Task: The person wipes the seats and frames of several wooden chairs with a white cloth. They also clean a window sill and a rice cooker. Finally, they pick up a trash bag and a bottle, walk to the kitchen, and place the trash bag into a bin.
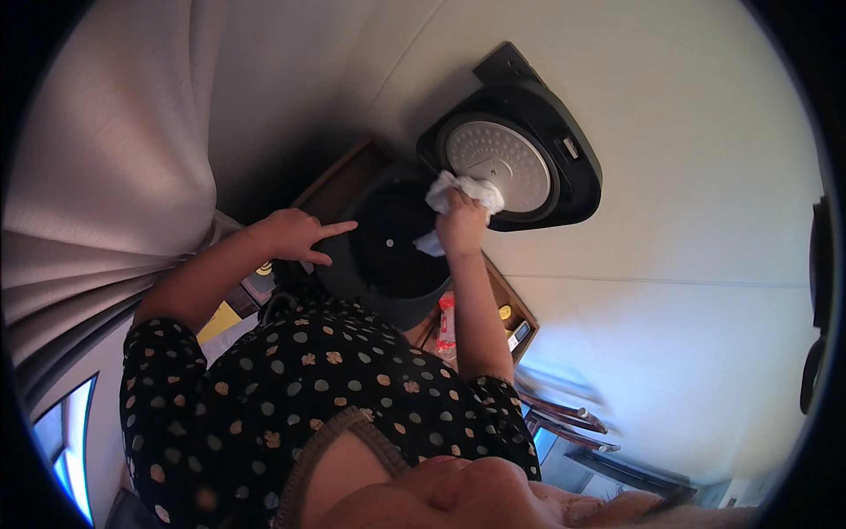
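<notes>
A dark rice cooker [342, 264] stands before me with its lid [577, 185] raised. Dimples cover the round metal inner plate [502, 154] of that lid. My right hand [462, 227] is closed on a crumpled white cloth [476, 189], which lies against the plate's lower left edge; a bluish end hangs below the hand. Whether it is cloth or paper is hard to tell. At the cooker's left rim is my left hand [300, 236], index finger stretched over the edge and thumb apart, holding nothing. A small light round spot [389, 242] shows at the bottom of the dark cavity.
The cooker stands on a brown wooden surface [339, 181] against pale walls. Right of it lie a red and clear packet [447, 322], a yellow item [505, 312] and a small white device [519, 334]. A grey curtain [106, 159] hangs at left.
</notes>
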### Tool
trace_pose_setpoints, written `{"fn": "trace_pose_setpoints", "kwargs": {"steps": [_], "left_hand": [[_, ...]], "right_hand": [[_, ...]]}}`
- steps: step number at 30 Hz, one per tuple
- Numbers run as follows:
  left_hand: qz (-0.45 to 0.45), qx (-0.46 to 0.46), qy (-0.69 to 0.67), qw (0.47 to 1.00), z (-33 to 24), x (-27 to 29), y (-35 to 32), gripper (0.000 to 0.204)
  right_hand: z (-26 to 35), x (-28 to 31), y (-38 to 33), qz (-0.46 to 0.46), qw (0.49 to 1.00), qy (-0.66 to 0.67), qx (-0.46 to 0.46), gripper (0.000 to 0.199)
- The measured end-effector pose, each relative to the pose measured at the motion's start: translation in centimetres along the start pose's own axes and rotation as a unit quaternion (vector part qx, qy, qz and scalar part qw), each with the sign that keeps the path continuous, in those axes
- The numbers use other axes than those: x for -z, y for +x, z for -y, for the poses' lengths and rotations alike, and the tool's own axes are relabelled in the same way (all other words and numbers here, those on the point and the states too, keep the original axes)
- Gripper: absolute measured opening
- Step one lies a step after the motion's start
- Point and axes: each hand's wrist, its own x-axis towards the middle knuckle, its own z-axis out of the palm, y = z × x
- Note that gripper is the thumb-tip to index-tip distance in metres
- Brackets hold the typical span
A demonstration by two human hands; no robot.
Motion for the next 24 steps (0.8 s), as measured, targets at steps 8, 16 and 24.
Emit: {"fn": "trace_pose_setpoints", "kwargs": {"steps": [8, 16, 24], "left_hand": [[0.022, 0.014, 0.000, 1.000, -0.1, 0.2, 0.4, 0.083], [-0.003, -0.003, 0.001, 1.000, 0.0, -0.1, 0.5, 0.081], [0.004, -0.011, 0.001, 1.000, -0.4, 0.0, 0.5, 0.082]], "right_hand": [[-3.2, 6.0, -2.1, 0.062, 0.992, -0.006, -0.107, 0.040], [3.3, 1.6, 3.7, 0.046, 0.979, 0.095, -0.176, 0.038], [4.3, 0.7, 8.4, -0.026, 0.877, 0.434, -0.203, 0.041]]}}
